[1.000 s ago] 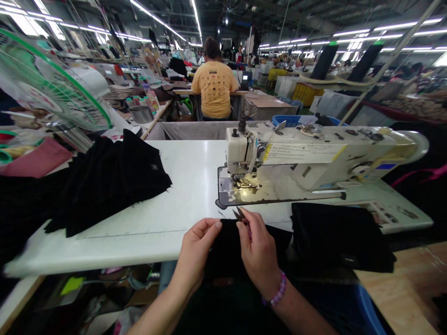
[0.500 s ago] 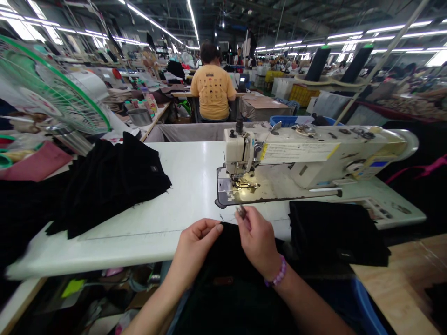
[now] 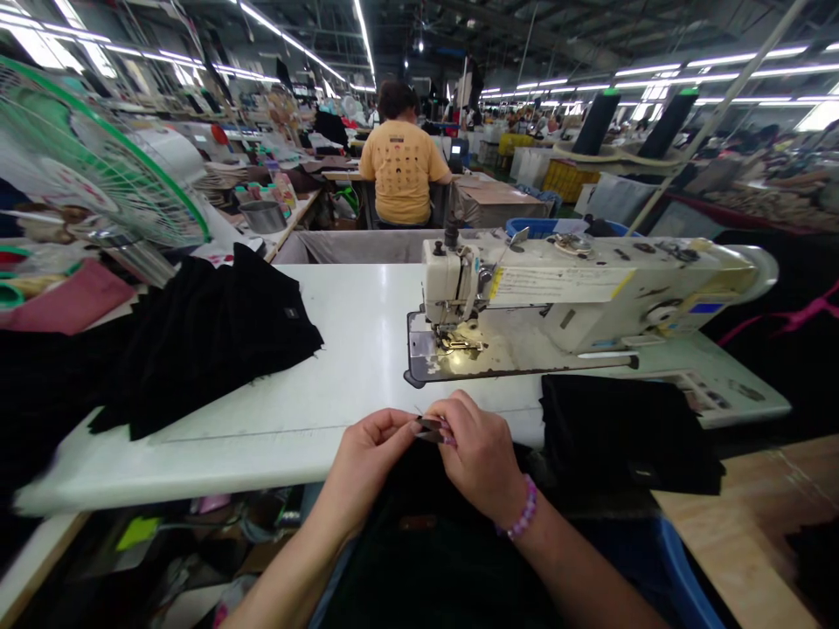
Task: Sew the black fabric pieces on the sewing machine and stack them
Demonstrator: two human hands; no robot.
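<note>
In front of the sewing machine (image 3: pixel 517 284), my left hand (image 3: pixel 370 454) pinches the edge of a piece of black fabric (image 3: pixel 410 476), which hangs down over my lap. My right hand (image 3: pixel 478 454), with a purple bead bracelet at the wrist, is closed around a pair of thread snips (image 3: pixel 431 428). Their blades point left and meet the fabric edge beside my left fingertips. A thin thread end shows just above the blades. Dark clothing behind the fabric makes its lower outline hard to tell.
Black fabric pieces (image 3: pixel 223 341) lie heaped on the left of the white table (image 3: pixel 367 323). A folded black stack (image 3: pixel 622 437) overhangs the front edge at right. A green fan (image 3: pixel 105 166) stands at left. Ahead, a person in a yellow shirt (image 3: pixel 401 170) sits facing away.
My right hand has brought the snips down and left, from above the fabric to its edge at my left fingertips. My left hand has stayed nearly still, still pinching the fabric.
</note>
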